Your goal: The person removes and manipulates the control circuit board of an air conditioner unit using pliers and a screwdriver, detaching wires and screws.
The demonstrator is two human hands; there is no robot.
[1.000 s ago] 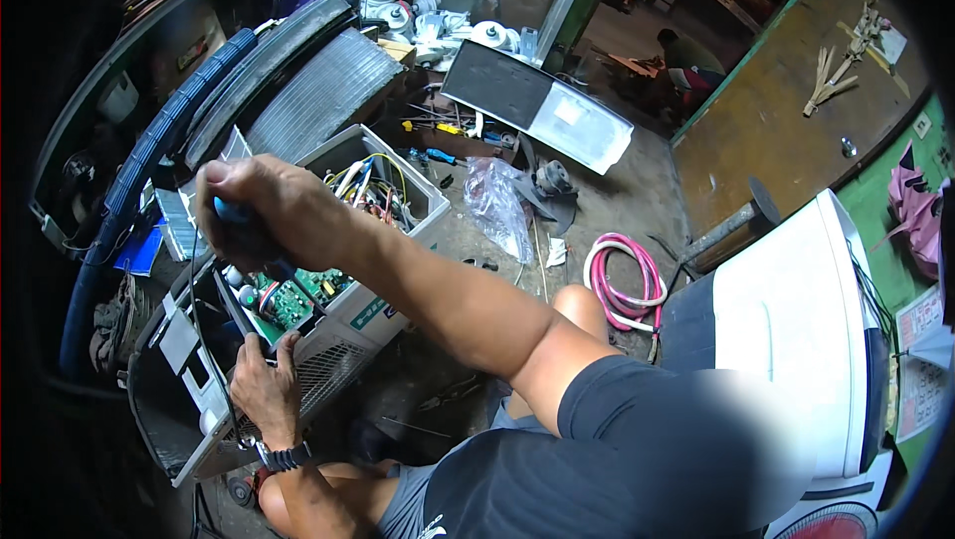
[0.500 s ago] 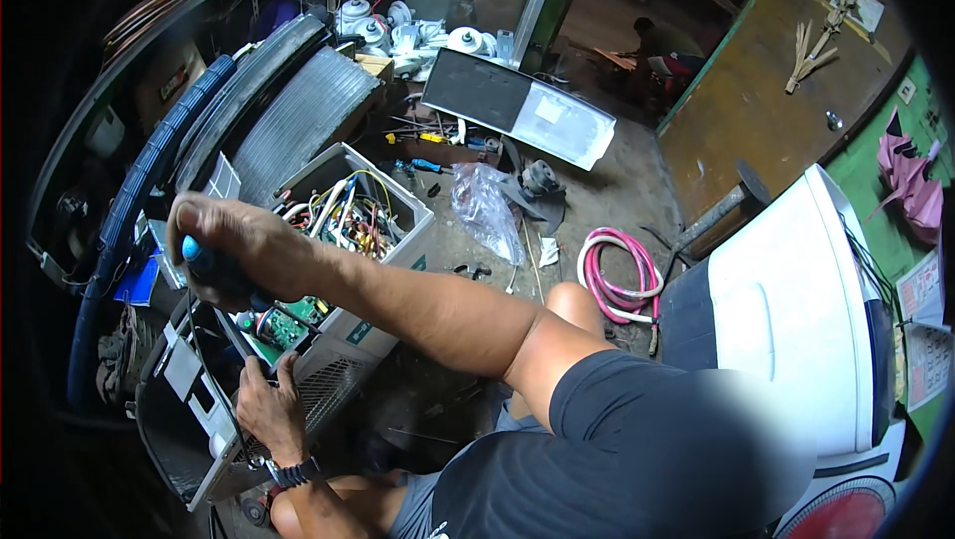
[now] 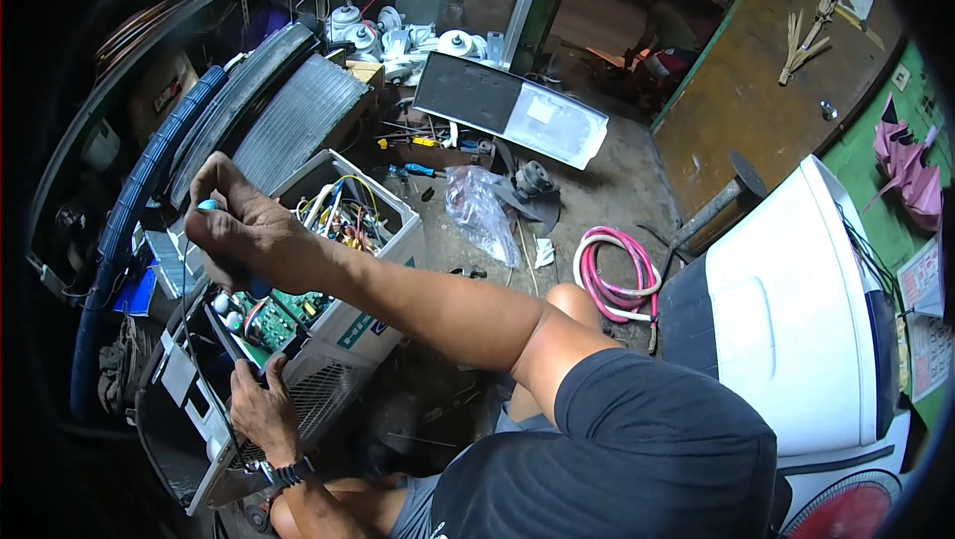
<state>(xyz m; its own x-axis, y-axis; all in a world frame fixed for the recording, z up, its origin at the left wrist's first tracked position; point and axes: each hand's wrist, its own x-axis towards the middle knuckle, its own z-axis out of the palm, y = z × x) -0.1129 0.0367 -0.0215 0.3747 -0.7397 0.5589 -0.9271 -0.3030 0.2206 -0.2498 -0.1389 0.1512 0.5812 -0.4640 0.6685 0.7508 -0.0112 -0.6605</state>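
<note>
My right hand (image 3: 249, 226) is closed round a screwdriver; only the blue end of its handle (image 3: 207, 205) shows clearly, and the rest is hidden by the hand. It is above a green circuit board (image 3: 274, 325) set in a dark tray (image 3: 237, 338). My left hand (image 3: 264, 410), with a dark band at the wrist, holds the near edge of that tray between thumb and fingers. Around it stands an opened white appliance casing (image 3: 209, 405) with a mesh grille (image 3: 323, 390). A thin black cable hangs down past the board. The screwdriver's tip is out of sight.
Behind the board, a white box (image 3: 398, 241) holds tangled wires (image 3: 343, 216). Finned coils (image 3: 298, 126) lean at the left. On the floor are a plastic bag (image 3: 480, 221), a pink-and-white coiled hose (image 3: 617, 275) and hand tools (image 3: 428, 141). A white panelled unit (image 3: 786, 310) stands right.
My right hand has turned at the wrist, and less of the blue handle shows now. More of the circuit board is visible beneath it. The left hand keeps its place on the tray.
</note>
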